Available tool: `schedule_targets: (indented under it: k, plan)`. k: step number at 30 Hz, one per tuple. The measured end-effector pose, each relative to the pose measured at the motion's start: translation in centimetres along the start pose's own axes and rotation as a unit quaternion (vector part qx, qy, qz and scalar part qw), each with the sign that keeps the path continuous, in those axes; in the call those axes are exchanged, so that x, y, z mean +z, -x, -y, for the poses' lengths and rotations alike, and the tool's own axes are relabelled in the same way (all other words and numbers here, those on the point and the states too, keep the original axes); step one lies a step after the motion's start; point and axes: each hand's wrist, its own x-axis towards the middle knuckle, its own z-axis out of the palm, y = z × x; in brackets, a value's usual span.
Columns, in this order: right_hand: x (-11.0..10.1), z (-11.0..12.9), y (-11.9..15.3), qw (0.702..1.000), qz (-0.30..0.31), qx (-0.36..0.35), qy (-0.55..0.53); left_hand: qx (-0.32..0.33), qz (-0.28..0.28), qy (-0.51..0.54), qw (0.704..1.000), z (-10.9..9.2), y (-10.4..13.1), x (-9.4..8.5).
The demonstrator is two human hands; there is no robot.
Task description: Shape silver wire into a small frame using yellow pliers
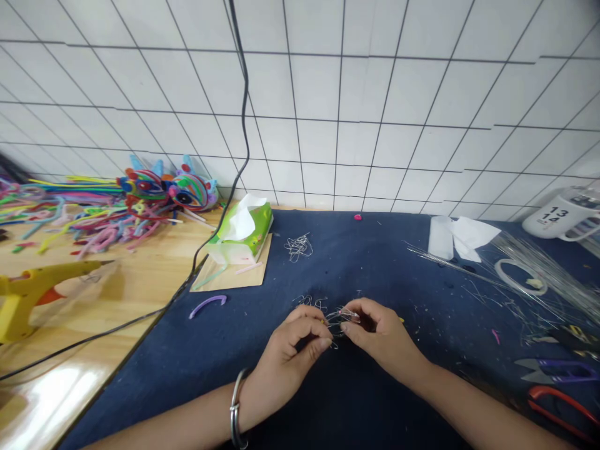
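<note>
Between both hands is a small piece of bent thin wire (335, 317), roughly looped, with a tiny pinkish bit near its right end. My left hand (300, 344), with a silver bangle at the wrist, pinches the left side of it. On the right side, the thumb and fingers of my right hand (382, 334) close on the same wire piece. The fingers hide part of its shape. Just behind my left hand lie some loose bent wires (309, 302). Farther back rests a small heap of bent wire pieces (299, 247).
A tissue pack (246, 228) sits back left by a purple pipe cleaner (207, 305). Left are a yellow glue gun (42, 287), a black cable (180, 287) and colourful pipe cleaners (112, 231). Right are straight wires (557, 269), purple snips (557, 370), red-handled tool (562, 403) and a mug (557, 215).
</note>
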Motion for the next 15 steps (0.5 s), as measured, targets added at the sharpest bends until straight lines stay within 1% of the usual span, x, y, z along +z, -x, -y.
schedule_targets:
  k: [5,9,15]
  plan:
    - [-0.01,-0.12,0.01,1.000,0.004,0.004,-0.004,-0.010,-0.027,-0.019,0.999,0.00,-0.05,-0.03]
    - [-0.15,0.24,-0.01,1.000,0.013,0.013,-0.003,-0.011,-0.036,-0.027,0.999,-0.13,0.00,-0.25]
    - [-0.33,0.36,-0.02,1.000,0.017,0.009,-0.014,-0.006,-0.029,-0.023,0.999,-0.29,0.07,-0.43]
